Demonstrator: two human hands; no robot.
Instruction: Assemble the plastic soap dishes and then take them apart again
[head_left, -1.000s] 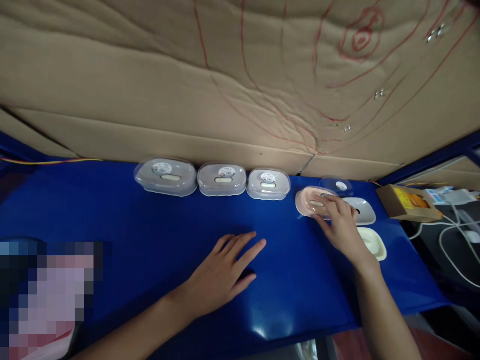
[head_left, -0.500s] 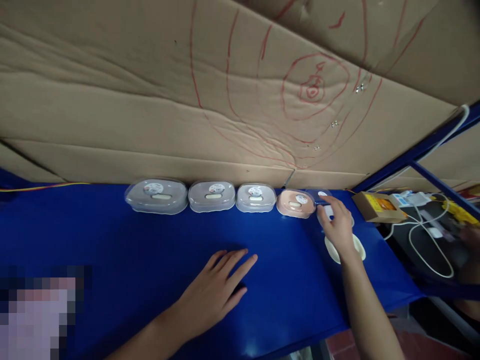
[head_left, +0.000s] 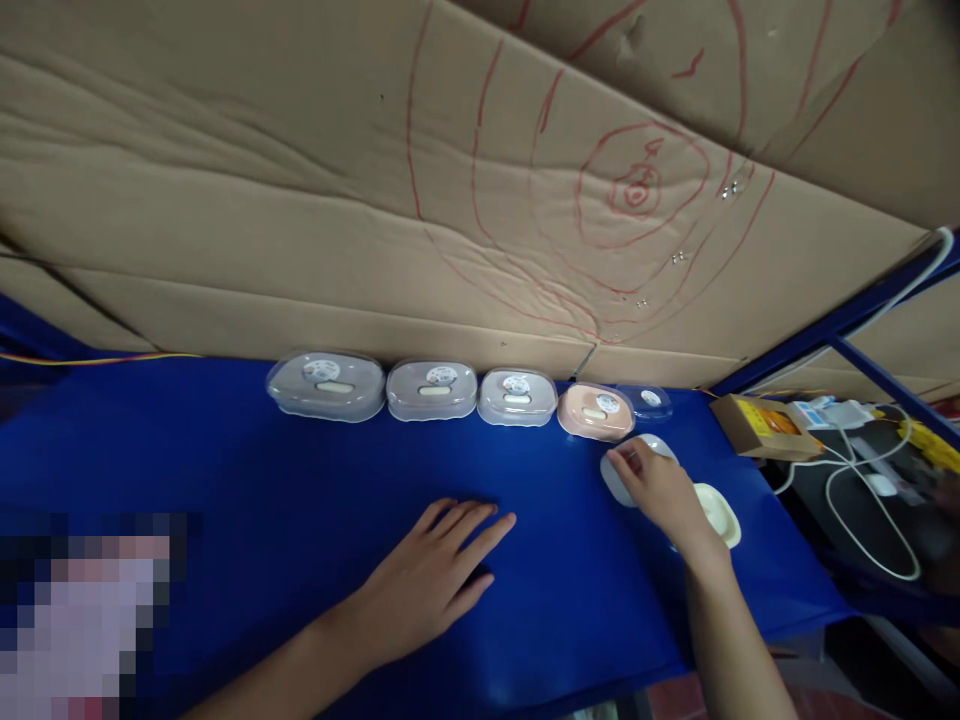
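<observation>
A shallow pale dish (head_left: 613,484) sits in front of the peach lidded container (head_left: 595,414) and slightly to its right, near but apart. The right hand (head_left: 666,492) grasps it with thumb and fingers bent together over its middle; the fingertips' exact hold is partly hidden by the hand. The left hand (head_left: 431,570) is loose, fingers spread, well in front of the peach container and to its left, holding nothing; whether it touches the blue tabletop (head_left: 300,510) I cannot tell.

Just right of the peach container, a clear lid (head_left: 651,402) with a round label lies near the wall. Farther front and right of it, a cream dish (head_left: 721,518) lies in the way of the right wrist, which partly covers it in view. Left of the peach container run a small grey container (head_left: 517,408), a medium grey container (head_left: 433,403) and a large grey container (head_left: 326,402), all clear-lidded and labelled. Well to its right stand a cardboard box (head_left: 739,425) and a looped white cable (head_left: 828,488). Behind it rises a cardboard wall (head_left: 300,200) with red lines.
</observation>
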